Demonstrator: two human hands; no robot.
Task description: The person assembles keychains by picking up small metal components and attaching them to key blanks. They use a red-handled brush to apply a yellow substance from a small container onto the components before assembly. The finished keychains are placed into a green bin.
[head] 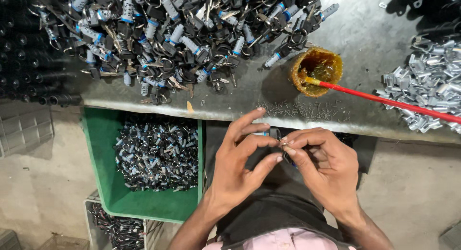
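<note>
My left hand [240,158] and my right hand [324,161] meet just below the front edge of the metal workbench [365,43]. Between their fingertips is a small black and grey lock part [274,133]. The left thumb and forefinger pinch it. The right fingertips hold a tiny metal pin [284,144] against it. A row of small loose pins [302,108] lies on the bench edge right above my hands.
A big heap of grey and blue lock cylinders with keys [177,34] covers the bench's left. An amber cup of grease [316,71] holds a red stick [384,100]. Silver metal clips [427,82] are piled at right. A green bin [103,182] below holds more lock parts.
</note>
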